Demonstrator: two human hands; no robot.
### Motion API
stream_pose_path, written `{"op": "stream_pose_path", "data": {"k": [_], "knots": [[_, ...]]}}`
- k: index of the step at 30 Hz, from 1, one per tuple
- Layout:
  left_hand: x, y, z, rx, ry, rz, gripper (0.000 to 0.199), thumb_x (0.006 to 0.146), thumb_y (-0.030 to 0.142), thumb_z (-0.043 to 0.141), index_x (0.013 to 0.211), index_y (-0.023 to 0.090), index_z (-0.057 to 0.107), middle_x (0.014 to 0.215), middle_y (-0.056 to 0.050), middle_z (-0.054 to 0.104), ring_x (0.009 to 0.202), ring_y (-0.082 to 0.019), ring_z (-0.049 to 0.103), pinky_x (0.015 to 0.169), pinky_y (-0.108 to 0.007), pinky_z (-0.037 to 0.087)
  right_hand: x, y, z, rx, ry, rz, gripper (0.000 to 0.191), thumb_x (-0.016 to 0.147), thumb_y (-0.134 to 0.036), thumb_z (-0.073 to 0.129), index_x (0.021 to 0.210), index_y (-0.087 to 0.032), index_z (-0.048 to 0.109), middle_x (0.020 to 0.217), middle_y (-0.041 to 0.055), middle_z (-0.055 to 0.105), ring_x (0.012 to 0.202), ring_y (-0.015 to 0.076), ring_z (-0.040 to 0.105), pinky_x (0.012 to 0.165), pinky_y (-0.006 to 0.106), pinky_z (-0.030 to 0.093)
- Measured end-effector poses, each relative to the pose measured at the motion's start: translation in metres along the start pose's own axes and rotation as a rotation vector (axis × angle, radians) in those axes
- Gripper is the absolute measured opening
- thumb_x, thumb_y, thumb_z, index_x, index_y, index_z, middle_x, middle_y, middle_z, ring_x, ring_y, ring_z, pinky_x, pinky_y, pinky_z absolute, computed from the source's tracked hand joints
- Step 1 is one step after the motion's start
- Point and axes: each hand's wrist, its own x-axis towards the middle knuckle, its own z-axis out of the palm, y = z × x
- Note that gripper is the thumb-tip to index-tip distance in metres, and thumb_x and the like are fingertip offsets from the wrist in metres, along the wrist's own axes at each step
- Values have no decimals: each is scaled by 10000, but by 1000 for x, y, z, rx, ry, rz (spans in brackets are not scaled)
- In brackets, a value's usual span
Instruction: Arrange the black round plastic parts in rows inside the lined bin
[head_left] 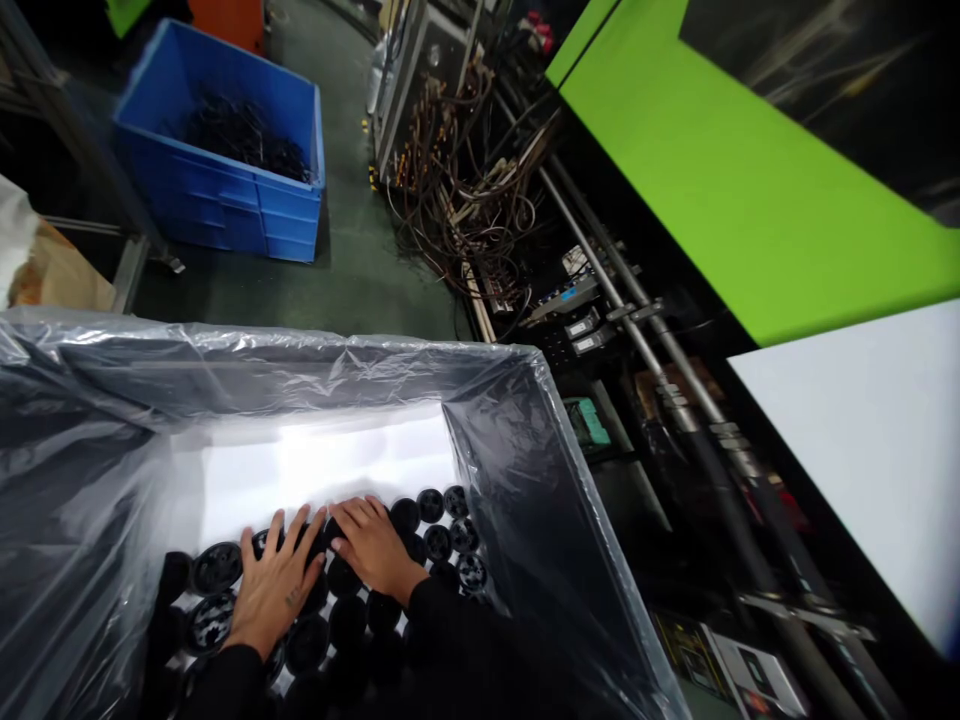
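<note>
Hands (276, 590) (373, 547) flat on blk discs (216, 568)

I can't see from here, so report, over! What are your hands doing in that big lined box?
Left hand flat on black round moulded parts. Right hand resting on the same layer. White sheet beyond them, plastic liner around, not blocking the hands.

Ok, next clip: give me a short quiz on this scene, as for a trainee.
1. True or false: the left hand and right hand both lie on black round moulded parts.
2. What colour is the crate on the floor beyond the plastic-lined box? A) red B) blue C) yellow
3. What runs in a tangle between that crate and the green machine panel?

Key: 1 true; 2 B; 3 brown cables.
</note>
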Motion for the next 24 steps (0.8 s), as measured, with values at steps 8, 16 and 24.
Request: {"op": "stream_pose_path", "data": {"k": [8,16,24], "knots": [[30,21,2,-171,18,178,531,926,335,549,1422,218,400,1467,-119,474,1353,-330,416,1099,-637,298,-18,76,-15,-142,175,312,440,962,-237,563,1388,-218,454,1469,103,435,1326,315,432,1076,588,361],[27,25,17,-207,46,263,524,925,320,556,1417,214,409,1444,-121,499,1352,-331,422,1086,-629,334,-43,99,-2,-229,77,333,513,949,-265,584,1431,-247,408,1551,97,321,1378,343,355,1095,619,318],[29,39,11,-164,44,219,615,918,320,558,1477,279,305,1538,-112,368,1402,-370,320,1106,-692,232,-46,108,-11,-262,127,426,522,958,-271,570,1446,-269,384,1557,87,310,1377,336,355,1101,614,311]]}}
